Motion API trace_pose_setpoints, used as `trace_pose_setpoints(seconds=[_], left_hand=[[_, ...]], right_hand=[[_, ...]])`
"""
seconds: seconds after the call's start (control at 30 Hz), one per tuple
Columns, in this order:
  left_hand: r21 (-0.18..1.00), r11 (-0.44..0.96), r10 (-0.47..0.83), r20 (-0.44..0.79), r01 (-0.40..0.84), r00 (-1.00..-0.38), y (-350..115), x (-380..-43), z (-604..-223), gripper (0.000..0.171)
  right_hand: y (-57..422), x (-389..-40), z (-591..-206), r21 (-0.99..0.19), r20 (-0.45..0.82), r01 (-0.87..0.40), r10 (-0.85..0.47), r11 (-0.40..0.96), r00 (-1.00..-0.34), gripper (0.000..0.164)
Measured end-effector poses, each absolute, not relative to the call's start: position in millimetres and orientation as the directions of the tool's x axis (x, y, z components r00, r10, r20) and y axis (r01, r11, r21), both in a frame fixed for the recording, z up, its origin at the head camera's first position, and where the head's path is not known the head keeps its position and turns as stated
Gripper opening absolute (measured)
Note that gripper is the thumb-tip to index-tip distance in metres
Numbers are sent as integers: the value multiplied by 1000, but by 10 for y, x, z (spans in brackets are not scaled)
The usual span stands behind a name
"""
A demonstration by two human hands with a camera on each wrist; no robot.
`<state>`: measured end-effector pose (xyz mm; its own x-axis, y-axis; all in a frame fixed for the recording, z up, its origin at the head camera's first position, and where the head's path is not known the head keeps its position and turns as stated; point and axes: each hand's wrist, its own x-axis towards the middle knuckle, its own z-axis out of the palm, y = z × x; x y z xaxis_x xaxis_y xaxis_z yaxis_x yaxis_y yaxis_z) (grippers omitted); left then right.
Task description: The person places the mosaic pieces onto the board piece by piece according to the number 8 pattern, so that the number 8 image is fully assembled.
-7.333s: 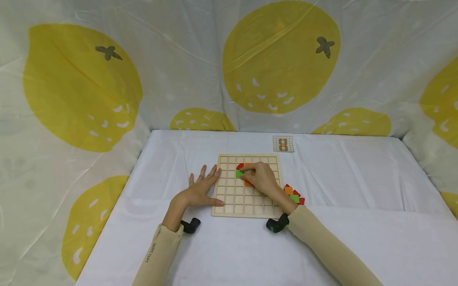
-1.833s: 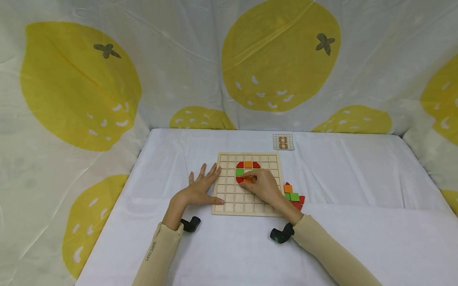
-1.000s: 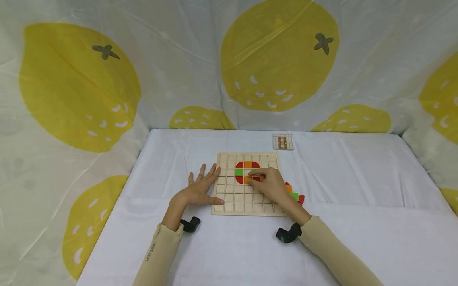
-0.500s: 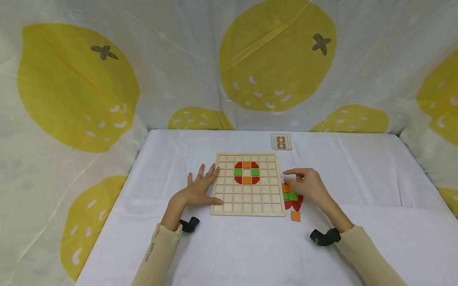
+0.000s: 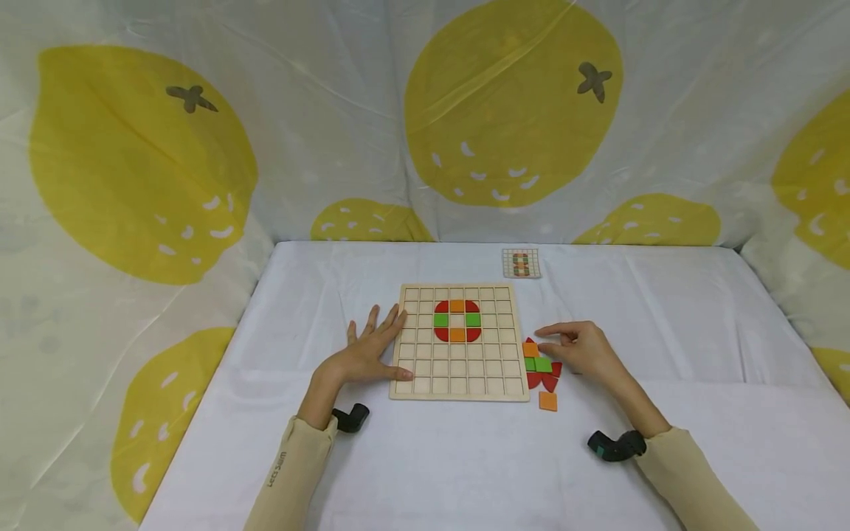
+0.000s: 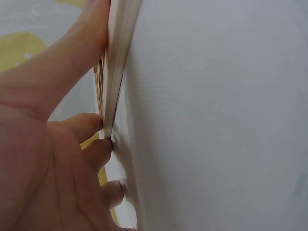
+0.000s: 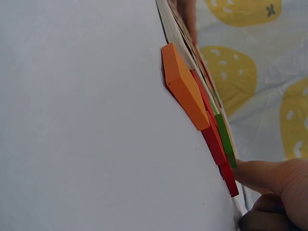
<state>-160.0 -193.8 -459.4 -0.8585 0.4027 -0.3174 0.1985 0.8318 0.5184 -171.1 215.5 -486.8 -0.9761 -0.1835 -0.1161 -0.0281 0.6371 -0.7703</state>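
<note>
A wooden grid board (image 5: 458,380) lies on the white table. Set in it is a ring of tiles: rounded red corners, orange squares at top and bottom, and a green square (image 5: 473,320) on either side, around a bare cell. My left hand (image 5: 365,358), fingers spread, rests at the board's left edge with the thumb on its lower left. Right of the board is a small pile of red, orange and green tiles (image 5: 543,364). My right hand (image 5: 584,348) hovers at the pile's far right side, index and thumb apart near an orange tile (image 5: 530,350).
A small pattern card (image 5: 521,263) lies behind the board, printed with a grid and coloured figure. One loose orange square (image 5: 547,401) sits in front of the pile. A lemon-print cloth (image 5: 518,103) hangs along the table's back and sides.
The ring gained its right-hand red corners, lower left red corner and right green square. My right hand then left the board and moved right to the pile. My left hand stayed in place.
</note>
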Motion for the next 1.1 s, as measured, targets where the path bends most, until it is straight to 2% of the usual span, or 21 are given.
trace_pose_setpoints(seconds=[0.7, 1.1], left_hand=[[520, 830, 407, -321, 200, -855, -1945, -1604, -4594, 116], [520, 831, 406, -325, 197, -854, -1937, -1604, -4592, 117]], right_hand=[[2143, -1773, -4911, -768, -103, -42, -188, 640, -977, 29], [2107, -1797, -4895, -767, -99, -44, -186, 640, -978, 25]])
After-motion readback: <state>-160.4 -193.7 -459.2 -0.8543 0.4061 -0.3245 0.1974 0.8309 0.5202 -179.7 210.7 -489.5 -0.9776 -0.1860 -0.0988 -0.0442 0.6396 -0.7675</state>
